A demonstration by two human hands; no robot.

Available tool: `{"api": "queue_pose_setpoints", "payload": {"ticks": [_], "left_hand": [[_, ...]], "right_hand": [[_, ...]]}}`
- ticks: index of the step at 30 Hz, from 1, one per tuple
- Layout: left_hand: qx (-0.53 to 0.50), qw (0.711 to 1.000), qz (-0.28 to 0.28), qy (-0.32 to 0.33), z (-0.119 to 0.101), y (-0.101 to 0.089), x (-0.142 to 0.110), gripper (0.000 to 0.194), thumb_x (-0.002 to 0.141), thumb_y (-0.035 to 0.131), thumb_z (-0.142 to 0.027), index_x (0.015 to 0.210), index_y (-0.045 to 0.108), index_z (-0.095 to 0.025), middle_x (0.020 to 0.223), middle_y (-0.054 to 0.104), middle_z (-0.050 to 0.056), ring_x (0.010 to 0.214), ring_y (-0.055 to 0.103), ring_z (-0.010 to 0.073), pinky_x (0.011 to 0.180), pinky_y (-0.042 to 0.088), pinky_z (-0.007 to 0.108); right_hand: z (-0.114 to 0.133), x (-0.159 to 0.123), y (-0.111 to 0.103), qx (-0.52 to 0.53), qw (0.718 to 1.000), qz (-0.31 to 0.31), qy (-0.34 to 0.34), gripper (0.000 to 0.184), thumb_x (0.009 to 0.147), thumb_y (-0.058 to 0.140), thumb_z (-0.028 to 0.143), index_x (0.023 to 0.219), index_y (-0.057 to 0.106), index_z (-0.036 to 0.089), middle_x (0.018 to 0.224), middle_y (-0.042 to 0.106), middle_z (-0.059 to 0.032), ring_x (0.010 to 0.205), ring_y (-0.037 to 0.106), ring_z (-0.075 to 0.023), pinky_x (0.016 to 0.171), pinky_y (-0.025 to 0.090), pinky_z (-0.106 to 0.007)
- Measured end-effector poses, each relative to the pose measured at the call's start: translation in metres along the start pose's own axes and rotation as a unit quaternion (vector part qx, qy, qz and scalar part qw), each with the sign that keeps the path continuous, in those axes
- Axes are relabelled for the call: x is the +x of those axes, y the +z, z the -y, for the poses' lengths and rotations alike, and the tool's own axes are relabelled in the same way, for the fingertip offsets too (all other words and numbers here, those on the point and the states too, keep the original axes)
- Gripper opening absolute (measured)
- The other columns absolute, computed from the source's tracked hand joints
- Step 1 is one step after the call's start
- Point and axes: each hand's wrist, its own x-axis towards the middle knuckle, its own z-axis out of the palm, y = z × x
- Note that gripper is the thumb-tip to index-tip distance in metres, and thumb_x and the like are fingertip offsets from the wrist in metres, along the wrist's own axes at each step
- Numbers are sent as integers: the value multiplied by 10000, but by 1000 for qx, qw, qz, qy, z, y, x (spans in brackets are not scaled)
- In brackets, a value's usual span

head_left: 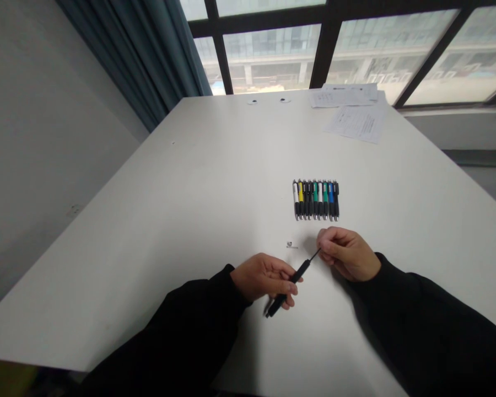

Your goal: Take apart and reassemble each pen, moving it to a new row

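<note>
My left hand [268,280] is closed around a black pen barrel [301,271], held at a slant with its clip end toward me. A thin dark refill [314,255] sticks out of the barrel's far end. My right hand [347,253] pinches the outer end of that refill between thumb and fingers; the very end is hidden by the fingertips. On the table just left of the right hand lie a small silvery pen tip [289,243] and a thin spring-like piece [292,247]. Beyond the hands, several pens [316,199] with white, yellow, black, green and blue barrels lie side by side.
The white table [215,165] runs back to a window. Printed papers [357,122] lie at its far right corner. Two cable holes [252,102] sit along the far edge. A blue-grey curtain [149,55] hangs at the back left, beside a pale wall.
</note>
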Motion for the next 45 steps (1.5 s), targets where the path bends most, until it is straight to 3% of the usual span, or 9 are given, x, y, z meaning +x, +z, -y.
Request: {"api": "queue_pose_setpoints", "payload": {"ticks": [5,22,28,31,35,38,40,43,45], "left_hand": [[1,1000,-4,13,-1,1,0,459,562,901,-326,898,718,-72,623,707,76,526,676,165,529,576,266],[43,996,-43,67,2,1,0,362,609,873,-321,844,740,-79,620,694,61,483,631,132,490,540,244],[26,995,-60,74,-2,4,0,377,578,888,-309,825,730,-71,622,689,59,518,657,153,524,562,266],[10,995,-62,76,-3,4,0,391,558,898,-302,817,725,-65,631,690,61,533,664,157,551,579,283],[-2,996,-57,75,-1,3,1,396,555,900,-292,827,720,-67,647,694,64,541,668,162,548,578,284],[5,996,-46,77,1,1,2,394,574,892,-286,850,721,-62,643,694,68,545,671,164,556,574,284],[2,996,-35,79,0,0,1,390,588,886,-283,862,722,-60,647,696,71,556,676,167,572,575,289],[-12,996,-12,89,-2,-1,0,385,620,872,-298,888,720,-66,704,713,85,603,697,182,611,584,308],[-18,996,5,91,-4,-2,0,382,658,852,-324,914,714,-76,755,723,96,621,710,194,606,587,310]], "right_hand": [[-8,-8,10,-40,997,56,15,233,746,797,325,677,649,159,549,532,35,440,413,-72,430,275,-236],[-2,-12,20,19,996,16,84,334,734,797,381,612,569,169,454,461,58,404,339,-64,419,198,-233],[-4,-12,19,-78,997,-13,19,222,717,815,348,770,710,160,530,514,37,438,373,-69,415,241,-229],[-2,-13,21,-69,997,-22,-31,275,697,830,319,909,728,176,590,528,32,469,394,-74,425,268,-228],[-5,-15,17,-53,998,-6,-38,214,757,787,327,874,684,179,558,487,45,452,382,-74,422,262,-220],[-5,-13,12,-112,992,8,-50,222,852,680,385,925,666,176,573,493,34,459,401,-90,428,288,-227],[-3,-10,8,-233,967,3,-107,223,906,599,381,927,671,171,644,554,-6,524,475,-118,480,364,-255],[-2,-6,6,-451,871,16,-195,184,907,586,312,925,691,162,773,618,-57,653,559,-156,615,448,-299],[-3,-4,7,-531,820,39,-210,211,902,583,308,992,693,152,833,631,-74,672,576,-162,640,469,-305]]}}
